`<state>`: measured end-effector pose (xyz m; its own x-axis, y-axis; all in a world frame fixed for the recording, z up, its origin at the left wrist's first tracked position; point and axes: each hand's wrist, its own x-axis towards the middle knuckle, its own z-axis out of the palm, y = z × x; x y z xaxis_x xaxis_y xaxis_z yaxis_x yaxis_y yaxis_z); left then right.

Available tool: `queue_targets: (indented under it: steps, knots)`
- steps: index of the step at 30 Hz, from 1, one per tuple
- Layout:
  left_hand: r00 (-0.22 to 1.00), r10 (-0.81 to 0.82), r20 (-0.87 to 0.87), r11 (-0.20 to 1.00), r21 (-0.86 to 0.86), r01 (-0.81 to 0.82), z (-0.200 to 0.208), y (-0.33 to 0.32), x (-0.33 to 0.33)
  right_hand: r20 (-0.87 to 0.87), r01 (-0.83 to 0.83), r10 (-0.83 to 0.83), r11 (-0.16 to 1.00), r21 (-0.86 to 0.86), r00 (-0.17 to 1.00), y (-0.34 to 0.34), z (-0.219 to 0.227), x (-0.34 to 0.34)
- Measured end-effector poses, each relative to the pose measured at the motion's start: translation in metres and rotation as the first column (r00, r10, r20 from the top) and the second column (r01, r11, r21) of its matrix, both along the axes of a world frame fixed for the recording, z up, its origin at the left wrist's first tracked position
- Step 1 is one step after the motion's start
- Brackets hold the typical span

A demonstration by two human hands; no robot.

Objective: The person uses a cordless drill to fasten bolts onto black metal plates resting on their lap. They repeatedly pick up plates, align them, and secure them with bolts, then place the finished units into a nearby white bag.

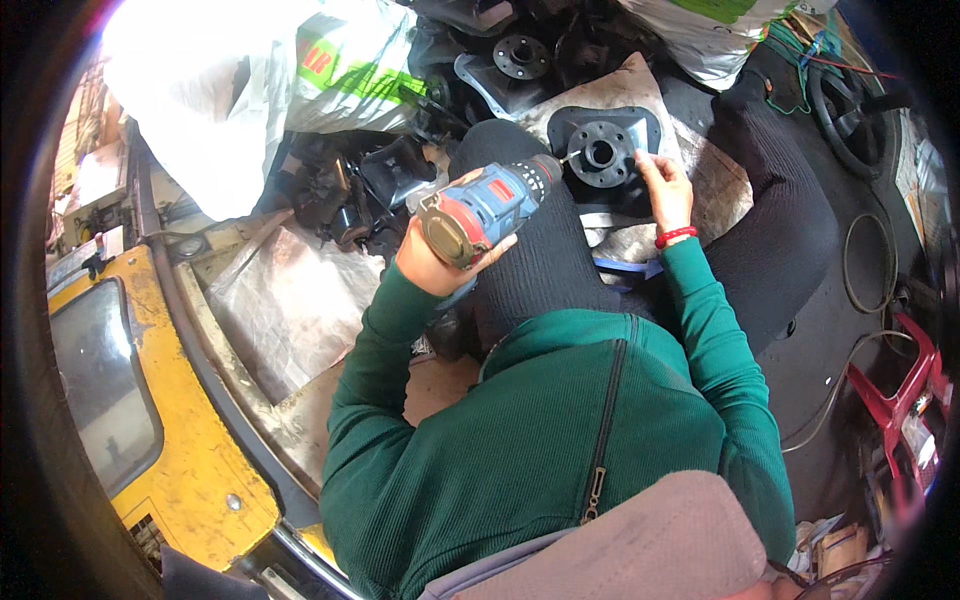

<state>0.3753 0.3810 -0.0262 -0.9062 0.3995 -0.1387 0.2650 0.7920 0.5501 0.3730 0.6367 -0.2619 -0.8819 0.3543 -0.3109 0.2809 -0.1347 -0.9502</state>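
Note:
A blue and red cordless drill (492,202) is gripped in my left hand (428,262), its bit end pointing right and slightly up. The bit's tip lies beside the round face of a black flanged part (603,177), which has a raised centre hub and a ring of holes. I cannot tell whether the bit touches it. My right hand (668,190), with a red bracelet at the wrist, pinches the right edge of that part. The part rests on a stained, pale cloth-like pad (640,90) between my knees.
More black flanged parts (521,57) are heaped beyond my knees. White bags (210,90) stand at far left and far right. A yellow machine panel (190,400) is on the left. On the right are a coiled hose (870,262) and a red plastic frame (900,385).

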Motion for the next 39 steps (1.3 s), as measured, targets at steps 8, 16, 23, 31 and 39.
queue_targets:
  steps: [8, 16, 23, 31, 39]
  knots:
    - [0.993, 0.048, 0.108, 0.997, 0.047, -0.053, -0.002, 0.001, -0.021, 0.041, -0.145, 0.139, 0.972, 0.183, 0.989, -0.012, 0.001, -0.016]
    - [0.998, -0.011, 0.066, 0.999, -0.03, 0.013, -0.011, 0.003, -0.033, 0.05, -0.148, 0.141, 0.968, 0.201, 0.989, -0.012, 0.004, -0.015]
    - [0.981, 0.012, 0.192, 1.0, -0.003, -0.012, -0.012, 0.009, -0.045, 0.025, -0.146, 0.144, 0.978, 0.15, 0.989, -0.011, 0.002, -0.016]
    - [0.97, -0.084, 0.229, 0.98, -0.16, 0.122, -0.024, 0.018, -0.075, 0.039, -0.175, 0.171, 0.972, 0.157, 0.985, -0.009, 0.005, -0.017]
    - [0.912, -0.273, 0.307, 0.878, -0.308, 0.366, -0.008, 0.052, -0.121, 0.072, -0.239, 0.23, 0.957, 0.165, 0.97, -0.003, 0.024, -0.02]
